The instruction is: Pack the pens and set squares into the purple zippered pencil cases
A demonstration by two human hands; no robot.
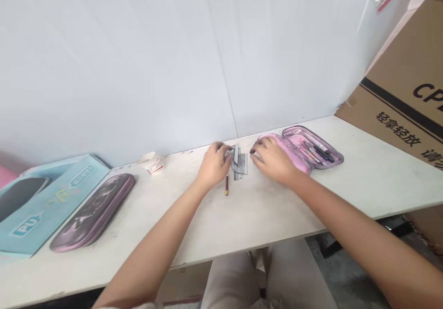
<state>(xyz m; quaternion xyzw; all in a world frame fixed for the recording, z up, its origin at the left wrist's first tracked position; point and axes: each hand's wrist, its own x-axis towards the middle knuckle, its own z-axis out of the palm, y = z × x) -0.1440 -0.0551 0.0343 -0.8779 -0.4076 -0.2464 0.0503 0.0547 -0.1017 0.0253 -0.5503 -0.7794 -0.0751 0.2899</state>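
Note:
Several clear plastic rulers (pixel 241 167) lie overlapping near the back of the white table, one piece with a curved edge. At their left side my left hand (pixel 213 163) has its fingers curled and thumb drawn in, closed on the edge of a clear ruler; the grip is slightly blurred. My right hand (pixel 272 159) is just right of the rulers, fingers bent and apart, over the edge of an opened pink pencil case (pixel 294 159). Pens and markers (pixel 316 150) fill that case's right half. Just in front of the rulers lies a short dark red pencil (pixel 227 186) with a yellow end.
A paper cup (pixel 151 163) stands left of my hands. Farther left lie a closed dark pencil case (pixel 95 212) with pink trim and a light blue box (pixel 58 203). A large cardboard box (pixel 398 92) leans at the right. The wall (pixel 138 60) borders the table's back.

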